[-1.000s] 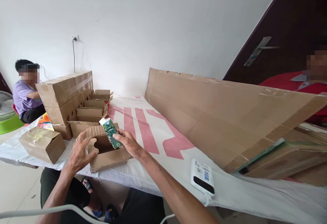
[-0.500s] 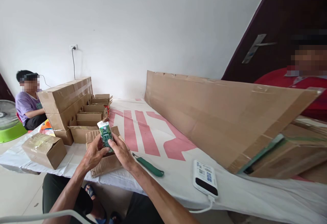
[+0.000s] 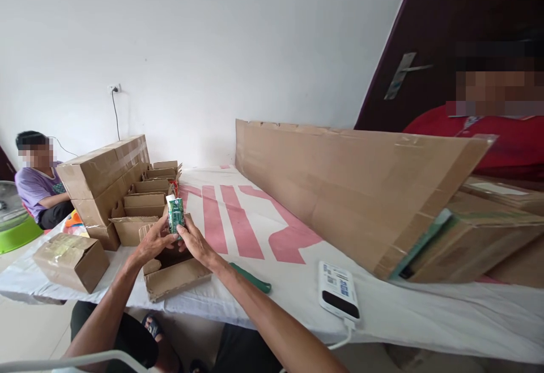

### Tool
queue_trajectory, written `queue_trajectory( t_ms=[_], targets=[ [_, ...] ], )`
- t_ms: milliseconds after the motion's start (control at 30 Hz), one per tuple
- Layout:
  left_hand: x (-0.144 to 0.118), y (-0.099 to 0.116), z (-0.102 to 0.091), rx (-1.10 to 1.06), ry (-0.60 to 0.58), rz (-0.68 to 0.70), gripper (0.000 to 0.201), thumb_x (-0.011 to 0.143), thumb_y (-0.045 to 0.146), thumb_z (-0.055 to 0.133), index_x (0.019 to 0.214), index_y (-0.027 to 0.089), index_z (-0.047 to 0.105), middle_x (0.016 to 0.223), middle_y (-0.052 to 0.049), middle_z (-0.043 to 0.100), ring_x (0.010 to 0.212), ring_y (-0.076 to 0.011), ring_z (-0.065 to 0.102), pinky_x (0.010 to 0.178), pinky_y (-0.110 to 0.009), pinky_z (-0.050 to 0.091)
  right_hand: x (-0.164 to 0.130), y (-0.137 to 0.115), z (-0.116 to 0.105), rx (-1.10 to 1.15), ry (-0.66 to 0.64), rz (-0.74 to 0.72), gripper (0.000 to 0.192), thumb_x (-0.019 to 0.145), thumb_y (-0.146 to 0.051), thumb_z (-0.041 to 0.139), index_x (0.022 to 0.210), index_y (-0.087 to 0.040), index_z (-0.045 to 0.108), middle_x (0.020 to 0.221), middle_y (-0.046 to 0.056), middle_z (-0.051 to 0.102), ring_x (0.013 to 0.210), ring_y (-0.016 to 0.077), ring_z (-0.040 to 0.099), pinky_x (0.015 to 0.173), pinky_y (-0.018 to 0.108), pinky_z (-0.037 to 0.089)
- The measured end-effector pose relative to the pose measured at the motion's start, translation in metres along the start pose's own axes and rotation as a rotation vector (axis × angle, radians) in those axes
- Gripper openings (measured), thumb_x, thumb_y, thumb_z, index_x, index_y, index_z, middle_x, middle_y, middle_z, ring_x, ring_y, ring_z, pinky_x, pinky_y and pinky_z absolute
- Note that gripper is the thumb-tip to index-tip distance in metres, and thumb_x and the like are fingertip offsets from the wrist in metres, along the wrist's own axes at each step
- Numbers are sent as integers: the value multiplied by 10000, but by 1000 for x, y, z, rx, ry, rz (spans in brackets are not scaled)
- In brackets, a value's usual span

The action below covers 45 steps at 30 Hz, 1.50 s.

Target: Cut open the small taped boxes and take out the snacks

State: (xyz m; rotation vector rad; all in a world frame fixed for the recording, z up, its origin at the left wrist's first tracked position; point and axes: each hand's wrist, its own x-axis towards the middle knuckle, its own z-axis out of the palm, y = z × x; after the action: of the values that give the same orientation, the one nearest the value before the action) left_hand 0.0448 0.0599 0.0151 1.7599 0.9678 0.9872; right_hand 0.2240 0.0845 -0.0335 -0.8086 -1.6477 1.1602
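A small green printed carton [image 3: 175, 214] with a white top is held upright between my two hands. My left hand [image 3: 153, 241] grips its left side and base, while the thumb of my right hand [image 3: 194, 241] presses on its lower front. Below my hands an open cardboard box [image 3: 178, 278] lies near the table's front edge, its inside partly hidden. Just right of this box is a green-handled utility knife [image 3: 250, 278], partly covered by my right forearm.
Stacked closed cartons [image 3: 102, 172] and a row of open boxes [image 3: 136, 228] stand at the left. A taped box [image 3: 70, 259] sits near the left edge. A white device with a cable [image 3: 339, 291] lies right. A tall cardboard panel [image 3: 340, 186] screens a person in red [image 3: 446, 123].
The open box's near flap and interior now show more. Both hands still hold the green carton, which is now more upright. The whole view has shifted slightly.
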Motion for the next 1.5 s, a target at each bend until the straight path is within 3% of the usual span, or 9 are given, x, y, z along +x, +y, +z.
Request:
queue_trajectory(
  t_ms=[200,400,533,900,1500],
  targets=[
    [12,-12,-3,-60,21,-48,831,798,430,902,1561,282,610,1317,-89,747,952,-210,727,761,-289,616,10,5,2,91,21,83,433,994,-454,560,1380,-256,549,1120,52,698,791,183,705,645,314,625],
    [22,-24,-3,-129,71,-40,761,782,437,893,1483,248,664,1324,-94,748,1024,-243,728,757,-287,608,19,8,-1,104,35,105,571,970,-335,549,1531,-247,478,1275,82,669,782,162,706,671,315,632],
    [24,-29,-3,-142,78,-45,721,781,429,888,1459,287,687,1310,-73,765,1058,-277,726,766,-297,597,24,14,-1,122,34,111,594,964,-321,557,1550,-248,488,1321,84,666,812,163,724,680,311,639],
    [23,-29,-4,-135,88,-80,790,738,451,929,1480,316,695,1372,-64,757,987,-237,718,754,-292,604,25,28,0,168,25,123,599,960,-337,594,1554,-289,525,1324,76,701,875,192,744,714,321,640],
    [21,-32,-3,-170,125,-88,814,730,432,932,1497,311,689,1346,-63,772,948,-208,725,717,-263,601,26,27,1,122,16,132,589,964,-305,566,1551,-283,518,1369,79,688,883,177,746,707,294,627]
  ],
)
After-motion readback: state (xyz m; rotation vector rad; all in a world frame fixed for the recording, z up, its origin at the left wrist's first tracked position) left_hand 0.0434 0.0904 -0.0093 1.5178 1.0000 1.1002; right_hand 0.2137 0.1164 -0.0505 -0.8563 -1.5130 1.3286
